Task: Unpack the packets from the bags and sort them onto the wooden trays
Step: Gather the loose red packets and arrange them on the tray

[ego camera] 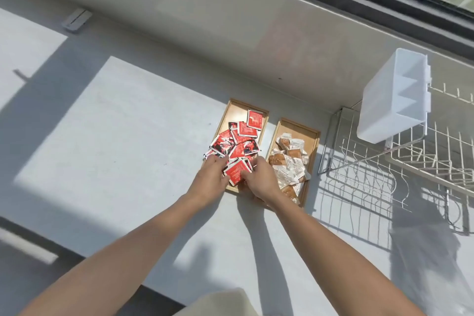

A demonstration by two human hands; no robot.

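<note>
A: What lies around, from the left?

B: A pale counter [123, 120], then two wooden trays side by side: the left tray [232, 108] heaped with red packets [238, 141], the right tray [307, 133] with brown-and-white packets [289, 161]. Further right, a wire dish rack [372, 169] carrying a white plastic bin [395, 95].

A: And the hands?

B: Both over the left tray's near end. The left hand [209, 182] rests on the red pile, fingers curled; the right hand [259, 179] pinches a red packet [234, 170] there. Nothing blocks the trays.

A: Any readable print?

B: Too small to tell.
</note>
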